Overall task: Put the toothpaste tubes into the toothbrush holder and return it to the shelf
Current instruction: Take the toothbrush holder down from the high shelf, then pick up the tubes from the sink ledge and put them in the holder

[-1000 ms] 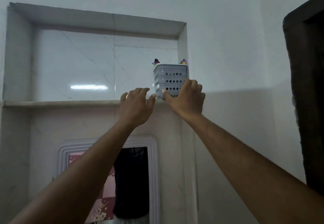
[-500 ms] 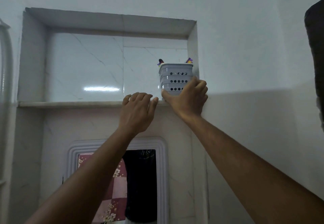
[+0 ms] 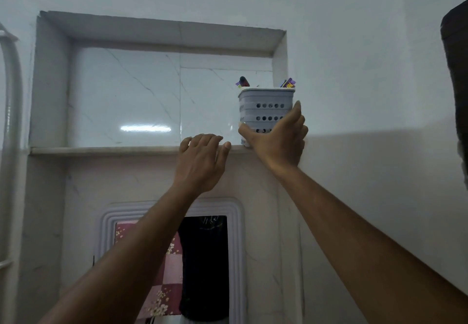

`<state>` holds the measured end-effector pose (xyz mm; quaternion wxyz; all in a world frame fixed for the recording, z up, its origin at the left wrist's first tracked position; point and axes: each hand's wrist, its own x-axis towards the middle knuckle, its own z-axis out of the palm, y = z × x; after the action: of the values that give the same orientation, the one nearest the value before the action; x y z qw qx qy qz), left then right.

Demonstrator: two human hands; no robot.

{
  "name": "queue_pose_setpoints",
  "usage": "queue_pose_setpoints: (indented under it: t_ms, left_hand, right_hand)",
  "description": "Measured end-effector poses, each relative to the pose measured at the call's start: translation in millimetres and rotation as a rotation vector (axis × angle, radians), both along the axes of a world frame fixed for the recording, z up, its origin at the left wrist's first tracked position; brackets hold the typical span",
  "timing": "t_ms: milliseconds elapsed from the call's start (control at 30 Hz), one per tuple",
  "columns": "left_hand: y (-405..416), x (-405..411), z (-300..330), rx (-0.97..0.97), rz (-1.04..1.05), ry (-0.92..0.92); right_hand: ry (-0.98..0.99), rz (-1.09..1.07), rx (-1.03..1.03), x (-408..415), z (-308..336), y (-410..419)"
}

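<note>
A grey perforated toothbrush holder (image 3: pixel 263 107) stands on the marble shelf (image 3: pixel 106 150) at the right end of the wall niche, close to the niche's side wall. Coloured ends of toothpaste tubes (image 3: pixel 287 83) and another dark end (image 3: pixel 243 81) stick out of its top. My right hand (image 3: pixel 277 137) wraps the holder's lower part, thumb on the left side and fingers on the right. My left hand (image 3: pixel 200 159) rests on the shelf's front edge just left of the holder, fingers curled over the edge, holding nothing.
The niche to the left of the holder has a glossy marble back wall. Below the shelf hangs a white-framed mirror (image 3: pixel 236 235). A white pipe (image 3: pixel 11 121) runs down the far left. A dark door frame (image 3: pixel 455 83) is at the right edge.
My right hand's fingers have spread further up the holder's right side. The view has shifted slightly; the holder stays on the shelf and my left hand stays on the edge.
</note>
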<state>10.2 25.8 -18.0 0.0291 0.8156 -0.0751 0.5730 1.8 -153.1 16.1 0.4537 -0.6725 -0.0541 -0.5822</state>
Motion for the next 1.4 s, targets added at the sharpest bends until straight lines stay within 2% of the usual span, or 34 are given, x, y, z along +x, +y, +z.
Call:
queue_pose_setpoints:
  t_ms: [100,400,633,933,1200,1400]
  left_hand:
    - [-2,0,-1,-0.032,-0.010,0.021]
    - [-15,-29,-9,-0.119,-0.173,0.016]
    - [-17,-68,-48,-0.136,-0.280,0.028]
    - [-5,-126,-201,-0.203,-0.314,0.269]
    - [-21,-186,-387,-0.375,-0.179,0.551]
    - [-18,-206,-493,-0.435,-0.101,0.752]
  right_hand:
    - [-0.008,0.077,0.049,-10,2,-3]
    - [-0.137,0.092,0.095,-45,-29,-11]
    - [-0.095,0.107,0.029,-89,-96,-26]
    - [0.076,0.326,0.054,-104,-249,-56]
    - [0.432,0.509,0.035,-131,-434,-71]
    - [0.695,0.557,0.047,-161,-548,-59]
